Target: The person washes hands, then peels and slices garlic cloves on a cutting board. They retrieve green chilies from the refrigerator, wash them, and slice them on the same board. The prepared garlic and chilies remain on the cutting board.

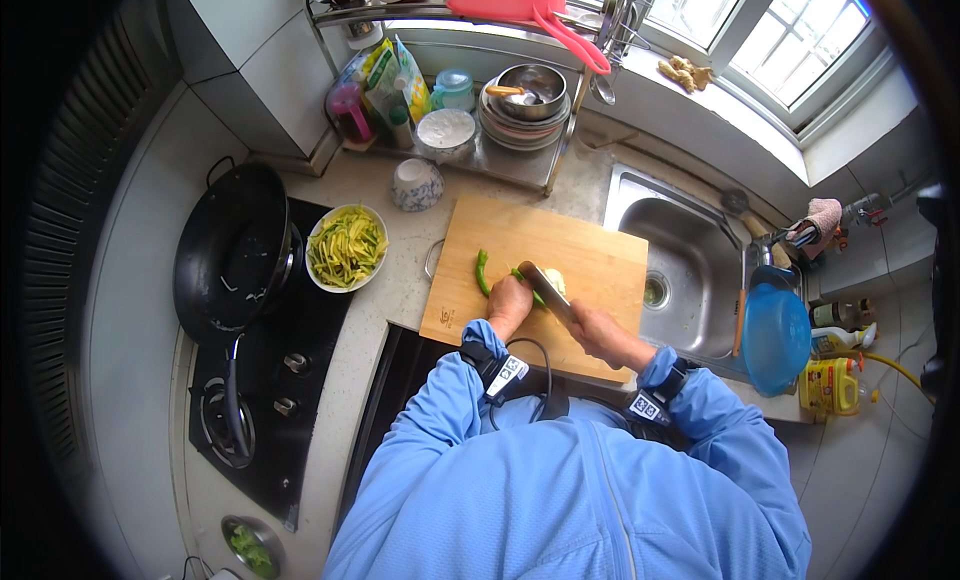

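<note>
On a wooden cutting board [600, 255] my right hand [605, 338] grips a kitchen knife [545, 290], its blade slanting up and to the left. Close beside the blade, my left hand [510, 302] is closed and pressed down on a green pepper that is mostly covered by the fingers and the knife. Just above and left of that hand lies a curved green pepper [482, 270]. Pale chopped pieces [555, 279] sit on the far side of the blade; their kind is too small to make out.
Left of the board are a bowl of yellow-green shreds [346, 248] and a black wok [235, 250] on the hob [270, 400]. A patterned bowl [417, 185] stands behind. Right are the sink [690, 270] and a blue basin [777, 335]. A dish rack [500, 165] lines the back.
</note>
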`<state>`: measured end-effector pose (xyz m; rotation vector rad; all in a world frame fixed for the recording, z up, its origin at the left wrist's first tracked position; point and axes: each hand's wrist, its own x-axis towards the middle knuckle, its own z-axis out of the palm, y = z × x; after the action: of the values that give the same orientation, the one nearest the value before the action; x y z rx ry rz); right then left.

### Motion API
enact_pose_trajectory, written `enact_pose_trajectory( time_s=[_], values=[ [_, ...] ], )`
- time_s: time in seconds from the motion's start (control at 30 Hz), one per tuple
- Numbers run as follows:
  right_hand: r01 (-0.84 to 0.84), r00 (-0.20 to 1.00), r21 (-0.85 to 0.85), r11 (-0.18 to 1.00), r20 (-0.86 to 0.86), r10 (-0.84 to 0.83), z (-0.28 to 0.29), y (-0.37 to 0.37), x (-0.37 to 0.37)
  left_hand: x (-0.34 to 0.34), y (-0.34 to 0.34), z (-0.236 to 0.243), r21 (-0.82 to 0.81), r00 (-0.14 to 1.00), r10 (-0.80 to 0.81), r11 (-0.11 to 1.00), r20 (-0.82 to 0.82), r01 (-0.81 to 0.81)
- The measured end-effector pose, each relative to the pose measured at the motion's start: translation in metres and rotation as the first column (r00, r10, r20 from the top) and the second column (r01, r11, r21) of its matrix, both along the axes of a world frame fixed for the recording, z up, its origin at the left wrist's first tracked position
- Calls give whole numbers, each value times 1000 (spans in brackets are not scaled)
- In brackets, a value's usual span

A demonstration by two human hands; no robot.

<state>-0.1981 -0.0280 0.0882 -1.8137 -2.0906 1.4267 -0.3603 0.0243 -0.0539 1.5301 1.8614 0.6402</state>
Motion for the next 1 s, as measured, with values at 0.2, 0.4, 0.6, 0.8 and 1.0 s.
enact_pose_trajectory(
  time_s=[0.2,0.4,0.6,0.8,1.0],
  values=[
    [15,1000,-83,996,-17,-17,-1,11,-6,-3,-1,15,-72,996,-93,993,7,94],
    [43,999,-148,988,5,-43,-3,20,-14,-4,-1,14,-39,984,-166,986,-68,163],
    [132,991,-141,981,19,-130,-13,12,-28,-5,-1,11,-45,988,-142,989,-62,139],
    [246,958,-69,967,-132,-253,-11,3,-12,-15,1,2,-66,976,-213,975,-47,210],
    [238,958,-175,955,-117,-261,-19,1,1,-16,-5,-46,80,992,-125,989,-30,127]
  ],
)
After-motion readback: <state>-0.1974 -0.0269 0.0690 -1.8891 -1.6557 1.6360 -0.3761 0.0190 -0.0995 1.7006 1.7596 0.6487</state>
